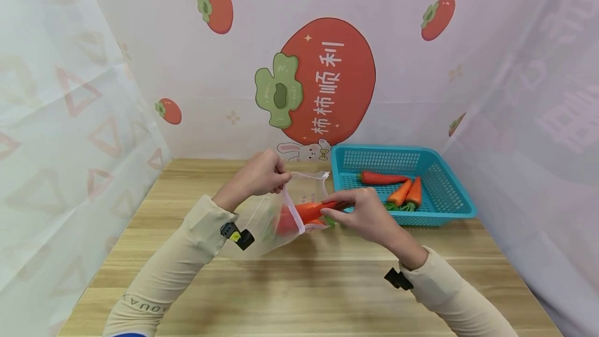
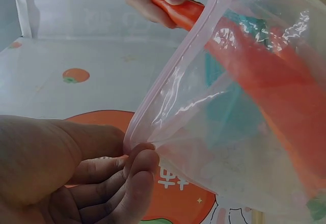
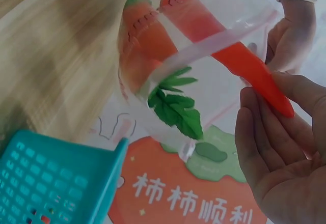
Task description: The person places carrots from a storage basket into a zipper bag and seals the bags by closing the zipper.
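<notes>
My left hand [image 1: 268,173] pinches the pink-white zip edge of a clear zip bag [image 1: 252,225], holding its mouth apart. A red chili pepper [image 3: 254,71] lies part way through that mouth, its thick end inside and its tapered tip outside. The fingers and thumb of my right hand [image 1: 362,215] grip this tip. Inside the bag, carrots [image 3: 147,35] show through the film in the right wrist view, and green leaves [image 3: 178,109] poke out at the mouth. In the left wrist view, the pinch on the bag's zip edge [image 2: 173,71] is seen up close.
A turquoise perforated basket [image 1: 456,199] stands at the back right of the wooden table [image 1: 304,300]. In it lie another red chili pepper [image 1: 382,178] and two carrots [image 1: 400,194]. Printed cloth walls [image 1: 412,87] enclose the back and both sides.
</notes>
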`<state>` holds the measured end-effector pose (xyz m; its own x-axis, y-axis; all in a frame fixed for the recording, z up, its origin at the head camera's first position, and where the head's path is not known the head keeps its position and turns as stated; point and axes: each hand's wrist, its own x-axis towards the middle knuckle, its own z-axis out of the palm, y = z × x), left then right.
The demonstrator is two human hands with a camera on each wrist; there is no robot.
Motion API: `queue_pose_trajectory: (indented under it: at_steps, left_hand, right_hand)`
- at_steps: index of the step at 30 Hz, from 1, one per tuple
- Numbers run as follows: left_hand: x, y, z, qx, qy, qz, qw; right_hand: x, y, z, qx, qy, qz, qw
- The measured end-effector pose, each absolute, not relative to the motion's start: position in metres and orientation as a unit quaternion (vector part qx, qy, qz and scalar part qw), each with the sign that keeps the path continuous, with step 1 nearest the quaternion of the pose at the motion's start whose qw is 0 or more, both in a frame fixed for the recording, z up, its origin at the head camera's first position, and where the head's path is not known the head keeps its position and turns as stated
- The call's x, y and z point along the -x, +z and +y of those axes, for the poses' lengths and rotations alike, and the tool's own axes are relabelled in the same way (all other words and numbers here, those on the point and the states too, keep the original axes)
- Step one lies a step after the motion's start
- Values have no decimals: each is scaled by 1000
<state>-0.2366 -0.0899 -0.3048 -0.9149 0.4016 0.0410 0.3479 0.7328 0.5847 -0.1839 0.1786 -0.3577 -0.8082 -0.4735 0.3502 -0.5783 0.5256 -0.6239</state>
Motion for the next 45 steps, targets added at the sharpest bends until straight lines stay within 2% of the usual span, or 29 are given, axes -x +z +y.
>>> queue_pose_trajectory:
  at_steps: [14,22,35,45]
  left_hand:
    - [237,-304,-87,-208,300,931,25]
    - [238,-303,-90,-208,304,930,20]
    - [240,-302,-91,-201,308,930,18]
    - [240,-301,-88,-197,307,931,20]
  right_hand:
    - [190,-372,157,-338,394,-855,21]
    - [192,-374,163,-341,390,-854,36]
    - [206,-352,235,-260,298,-913,101]
    - [223,-334,299,-167,228,-958,50]
